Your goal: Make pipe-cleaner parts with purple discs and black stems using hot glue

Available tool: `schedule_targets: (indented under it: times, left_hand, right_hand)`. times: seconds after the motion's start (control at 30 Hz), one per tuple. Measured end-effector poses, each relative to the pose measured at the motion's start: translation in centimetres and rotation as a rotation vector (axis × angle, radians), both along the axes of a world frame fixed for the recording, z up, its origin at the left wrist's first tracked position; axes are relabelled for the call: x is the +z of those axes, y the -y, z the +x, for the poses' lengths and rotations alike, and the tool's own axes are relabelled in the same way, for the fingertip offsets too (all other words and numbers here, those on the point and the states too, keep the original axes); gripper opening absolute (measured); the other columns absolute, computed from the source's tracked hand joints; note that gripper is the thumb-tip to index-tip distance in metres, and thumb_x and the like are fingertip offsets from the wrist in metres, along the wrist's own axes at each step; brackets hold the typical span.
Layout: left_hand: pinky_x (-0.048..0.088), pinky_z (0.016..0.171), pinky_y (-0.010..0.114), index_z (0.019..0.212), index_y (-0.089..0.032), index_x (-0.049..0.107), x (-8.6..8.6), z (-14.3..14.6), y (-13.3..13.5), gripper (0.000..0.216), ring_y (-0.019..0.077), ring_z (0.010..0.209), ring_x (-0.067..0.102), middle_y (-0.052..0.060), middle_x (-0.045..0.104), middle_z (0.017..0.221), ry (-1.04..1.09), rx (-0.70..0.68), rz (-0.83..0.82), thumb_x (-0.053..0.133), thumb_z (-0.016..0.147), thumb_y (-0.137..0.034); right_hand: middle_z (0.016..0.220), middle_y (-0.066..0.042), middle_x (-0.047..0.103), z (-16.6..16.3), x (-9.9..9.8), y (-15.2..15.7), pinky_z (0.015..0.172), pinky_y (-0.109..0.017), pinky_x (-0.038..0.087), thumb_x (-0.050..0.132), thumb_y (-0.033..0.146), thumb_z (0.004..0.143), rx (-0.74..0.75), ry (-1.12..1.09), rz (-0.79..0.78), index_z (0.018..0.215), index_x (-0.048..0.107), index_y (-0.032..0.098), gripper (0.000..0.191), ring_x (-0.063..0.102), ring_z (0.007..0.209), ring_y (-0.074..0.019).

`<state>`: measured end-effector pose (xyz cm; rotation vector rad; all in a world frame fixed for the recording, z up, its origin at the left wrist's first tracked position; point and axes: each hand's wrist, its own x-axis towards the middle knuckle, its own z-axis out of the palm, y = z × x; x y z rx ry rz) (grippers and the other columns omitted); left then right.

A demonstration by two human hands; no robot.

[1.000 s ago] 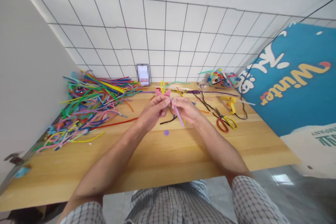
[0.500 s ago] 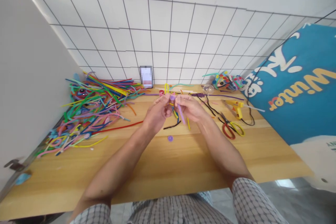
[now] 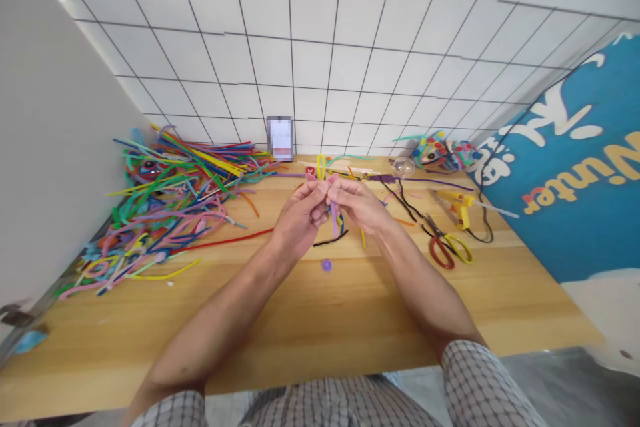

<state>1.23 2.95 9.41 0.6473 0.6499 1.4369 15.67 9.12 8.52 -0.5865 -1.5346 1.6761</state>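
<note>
"Where is the purple strip (image 3: 335, 219)?"

"Up off the table (image 3: 300, 327), in front of the person. Its upper end is hidden between the fingertips of both hands, and the rest hangs down between them."

"How do the hands grip it?"

"The right hand (image 3: 363, 205) pinches it between thumb and fingers. The left hand (image 3: 303, 212) closes on the same upper end, its fingertips against the right ones; exactly how much sits inside, I can't tell."

"What's right around them?"

"Pink pointed tips (image 3: 310, 177) show just above the fingers, with a yellow loop (image 3: 321, 165) behind. A short black piece (image 3: 331, 241) lies below the hands, and nearer the person there's a small purple disc (image 3: 327, 265)."

"And to the right?"

"Scissors (image 3: 442, 253) with one red and one yellow handle, then a yellow glue gun (image 3: 463, 211) just beyond. Farther back stands a clear dome (image 3: 404, 167)."

"On the left?"

"A big tangled heap of coloured stems (image 3: 185, 190). A phone (image 3: 281, 139) stands upright at the back, by the gridded wall (image 3: 310, 67)."
</note>
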Motion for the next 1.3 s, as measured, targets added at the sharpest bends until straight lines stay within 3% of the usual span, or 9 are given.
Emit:
schedule_targets:
  times: [0.1,0.23,0.43,0.6,0.73,0.93,1.1,1.3]
  left_hand:
    - [0.031,0.046,0.017,0.076,-0.015,0.065,-0.2,0.3,0.1,0.042,0.0026,0.047,0.037,-0.007,0.052,0.059,0.066,-0.020,-0.048,0.099,0.068,-0.039]
    - [0.035,0.048,0.017,0.084,-0.014,0.068,0.2,-0.1,-0.1,0.040,0.0032,0.051,0.046,-0.002,0.065,0.076,-0.001,-0.041,-0.037,0.095,0.073,-0.041]
    - [0.029,0.046,0.017,0.079,-0.014,0.068,0.5,-0.6,-0.1,0.033,0.0025,0.048,0.038,-0.005,0.057,0.064,-0.140,-0.017,0.031,0.094,0.074,-0.034]
    - [0.028,0.045,0.016,0.076,-0.014,0.068,0.1,0.0,0.2,0.030,0.0011,0.046,0.032,-0.006,0.054,0.063,-0.010,-0.027,-0.049,0.093,0.077,-0.029]
    - [0.037,0.050,0.017,0.073,-0.016,0.065,0.1,0.4,0.4,0.032,0.0027,0.046,0.034,-0.009,0.044,0.057,0.071,-0.037,-0.085,0.092,0.081,-0.032]
    - [0.031,0.048,0.019,0.085,-0.014,0.074,0.5,-0.6,-0.2,0.037,0.0039,0.052,0.041,-0.002,0.064,0.072,-0.106,-0.066,0.058,0.094,0.076,-0.045]
    - [0.030,0.050,0.020,0.082,-0.014,0.075,0.3,-1.9,-0.8,0.038,0.0054,0.054,0.042,0.001,0.066,0.070,-0.337,-0.069,0.174,0.095,0.074,-0.046]
    - [0.025,0.047,0.019,0.074,-0.013,0.071,-0.1,-1.2,-0.5,0.038,0.0035,0.049,0.035,-0.003,0.058,0.061,-0.178,-0.045,0.061,0.099,0.068,-0.040]
  right_hand:
    - [0.064,0.003,0.060,-0.1,-0.5,-0.1,0.059,-0.026,0.038,0.090,0.059,0.075,0.004,-0.015,-0.058,0.069,0.070,0.019,0.046,0.049,0.058,-0.0112]
    - [0.066,0.002,0.060,0.3,-0.3,-0.1,0.057,-0.026,0.036,0.094,0.057,0.070,-0.008,-0.052,-0.152,0.067,0.070,0.018,0.046,0.048,0.060,-0.0110]
    - [0.064,0.002,0.059,0.6,0.2,0.0,0.059,-0.026,0.036,0.094,0.055,0.071,-0.004,-0.031,-0.109,0.065,0.069,0.019,0.044,0.047,0.061,-0.0108]
    - [0.066,0.003,0.059,0.2,-0.3,0.3,0.061,-0.026,0.039,0.092,0.059,0.073,-0.023,0.001,-0.055,0.069,0.068,0.019,0.047,0.049,0.062,-0.0112]
    - [0.065,0.003,0.061,-0.2,-0.7,0.4,0.058,-0.026,0.037,0.092,0.063,0.072,-0.041,0.008,-0.026,0.071,0.068,0.019,0.050,0.049,0.059,-0.0111]
    - [0.062,0.003,0.056,0.6,-0.1,0.4,0.057,-0.026,0.034,0.092,0.055,0.072,-0.021,-0.032,-0.124,0.065,0.067,0.019,0.045,0.046,0.058,-0.0103]
    - [0.065,0.002,0.056,0.8,0.2,0.5,0.060,-0.027,0.034,0.090,0.048,0.074,-0.010,-0.015,-0.134,0.065,0.067,0.018,0.039,0.045,0.061,-0.0107]
    - [0.064,0.003,0.057,0.6,-0.1,0.6,0.060,-0.027,0.033,0.092,0.053,0.072,-0.022,0.017,-0.082,0.065,0.067,0.018,0.044,0.046,0.060,-0.0105]
